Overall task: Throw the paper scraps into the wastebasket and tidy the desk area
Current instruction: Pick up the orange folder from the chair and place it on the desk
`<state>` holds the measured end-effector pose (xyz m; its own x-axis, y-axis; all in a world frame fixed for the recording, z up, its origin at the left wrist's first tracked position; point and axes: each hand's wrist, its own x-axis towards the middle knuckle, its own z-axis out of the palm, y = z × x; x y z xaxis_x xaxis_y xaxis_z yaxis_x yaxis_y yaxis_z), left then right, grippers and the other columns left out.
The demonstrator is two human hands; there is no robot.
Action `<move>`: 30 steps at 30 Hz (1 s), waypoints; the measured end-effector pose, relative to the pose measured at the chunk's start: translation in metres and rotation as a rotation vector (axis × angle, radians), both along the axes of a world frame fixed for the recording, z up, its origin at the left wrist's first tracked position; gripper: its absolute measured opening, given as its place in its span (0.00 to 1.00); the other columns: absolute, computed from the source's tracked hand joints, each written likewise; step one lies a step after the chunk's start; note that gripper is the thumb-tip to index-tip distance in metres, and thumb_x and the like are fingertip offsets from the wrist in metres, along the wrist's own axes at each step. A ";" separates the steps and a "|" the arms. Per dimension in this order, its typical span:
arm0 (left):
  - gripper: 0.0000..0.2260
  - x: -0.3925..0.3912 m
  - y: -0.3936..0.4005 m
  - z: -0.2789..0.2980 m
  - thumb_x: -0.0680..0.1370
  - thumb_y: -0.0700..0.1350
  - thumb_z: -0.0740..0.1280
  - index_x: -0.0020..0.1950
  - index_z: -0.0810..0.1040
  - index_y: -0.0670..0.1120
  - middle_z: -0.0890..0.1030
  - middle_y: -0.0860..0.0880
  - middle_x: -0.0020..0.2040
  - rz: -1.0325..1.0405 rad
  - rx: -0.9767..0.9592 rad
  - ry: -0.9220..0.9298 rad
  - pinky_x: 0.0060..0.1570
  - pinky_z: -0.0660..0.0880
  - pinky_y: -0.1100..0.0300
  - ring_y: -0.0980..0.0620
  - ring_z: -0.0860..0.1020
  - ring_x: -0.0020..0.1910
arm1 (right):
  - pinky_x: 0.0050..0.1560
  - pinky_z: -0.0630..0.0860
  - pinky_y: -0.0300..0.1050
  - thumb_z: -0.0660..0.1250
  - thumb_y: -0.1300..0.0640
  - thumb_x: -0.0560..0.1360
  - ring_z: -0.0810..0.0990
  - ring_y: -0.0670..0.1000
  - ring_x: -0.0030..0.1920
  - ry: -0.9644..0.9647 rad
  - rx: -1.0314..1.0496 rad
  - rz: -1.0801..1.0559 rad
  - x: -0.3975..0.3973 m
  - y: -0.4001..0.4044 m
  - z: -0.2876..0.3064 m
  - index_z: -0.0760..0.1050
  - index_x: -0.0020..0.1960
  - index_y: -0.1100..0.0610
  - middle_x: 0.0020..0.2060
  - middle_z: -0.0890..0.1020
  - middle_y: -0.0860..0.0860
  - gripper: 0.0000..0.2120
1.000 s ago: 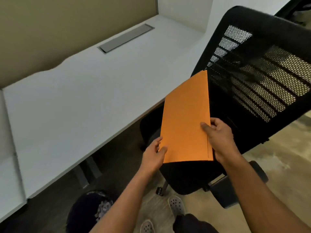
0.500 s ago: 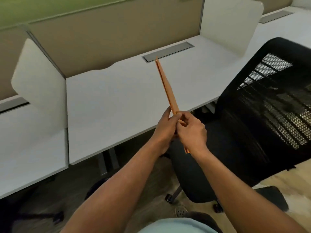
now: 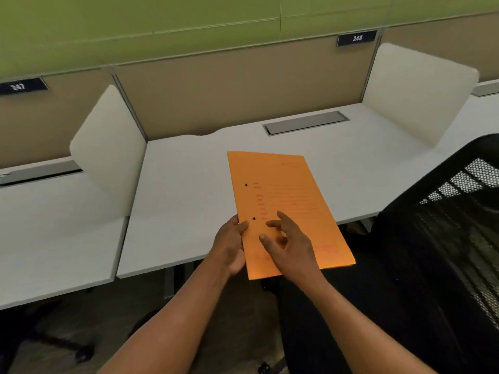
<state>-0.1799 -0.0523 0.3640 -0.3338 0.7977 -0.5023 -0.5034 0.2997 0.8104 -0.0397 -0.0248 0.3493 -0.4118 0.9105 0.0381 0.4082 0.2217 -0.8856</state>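
Here your left hand (image 3: 229, 247) grips the orange folder's (image 3: 280, 201) left edge over the white worktop (image 3: 189, 190), while your right hand (image 3: 290, 248) hovers open-fingered above it.

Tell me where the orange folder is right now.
In the head view the folder is centre frame, over the front edge of the desk, just left of the black chair; the left hand grips its near-left edge, the right hand is on top.

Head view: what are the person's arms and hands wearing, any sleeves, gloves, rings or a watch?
Nothing shows: both forearms are bare as far as the frame's bottom edge, and the left hand and right hand carry no gloves, rings, watch or bands on the visible fingers and wrists.
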 end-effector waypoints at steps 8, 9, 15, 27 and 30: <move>0.13 -0.037 0.032 -0.004 0.84 0.39 0.55 0.61 0.77 0.48 0.85 0.43 0.52 0.103 0.026 -0.101 0.41 0.80 0.46 0.43 0.83 0.52 | 0.70 0.59 0.45 0.67 0.49 0.77 0.61 0.51 0.74 -0.132 0.052 -0.231 0.024 0.084 -0.017 0.71 0.69 0.50 0.75 0.63 0.51 0.21; 0.13 -0.045 0.038 -0.005 0.84 0.39 0.55 0.62 0.77 0.48 0.85 0.43 0.53 0.110 0.025 -0.103 0.41 0.80 0.46 0.43 0.83 0.52 | 0.70 0.60 0.48 0.66 0.48 0.77 0.61 0.51 0.74 -0.143 0.030 -0.254 0.026 0.097 -0.018 0.70 0.70 0.50 0.75 0.63 0.51 0.22; 0.14 -0.096 0.093 -0.024 0.84 0.40 0.55 0.64 0.77 0.47 0.84 0.44 0.56 0.102 0.071 -0.097 0.54 0.77 0.41 0.42 0.82 0.56 | 0.58 0.77 0.52 0.64 0.42 0.77 0.78 0.54 0.59 -0.017 -0.345 -0.286 0.010 0.171 -0.031 0.66 0.71 0.49 0.60 0.77 0.48 0.25; 0.14 -0.220 0.248 -0.075 0.84 0.42 0.56 0.65 0.76 0.50 0.83 0.44 0.58 0.071 0.023 -0.139 0.50 0.79 0.40 0.42 0.82 0.56 | 0.54 0.80 0.60 0.67 0.57 0.75 0.83 0.55 0.52 0.112 -0.509 -0.240 -0.085 0.325 -0.068 0.73 0.66 0.52 0.52 0.84 0.52 0.19; 0.14 -0.250 0.291 -0.090 0.83 0.40 0.58 0.65 0.75 0.52 0.84 0.45 0.56 0.099 -0.002 -0.120 0.48 0.80 0.42 0.43 0.83 0.55 | 0.55 0.79 0.58 0.66 0.55 0.73 0.82 0.53 0.53 0.101 -0.451 -0.268 -0.120 0.363 -0.081 0.73 0.64 0.47 0.52 0.83 0.50 0.20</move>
<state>-0.4295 0.2392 0.2743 -0.3485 0.7626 -0.5450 -0.6239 0.2451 0.7420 -0.1596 0.3378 0.2687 -0.1770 0.9182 -0.3544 0.3064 -0.2908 -0.9064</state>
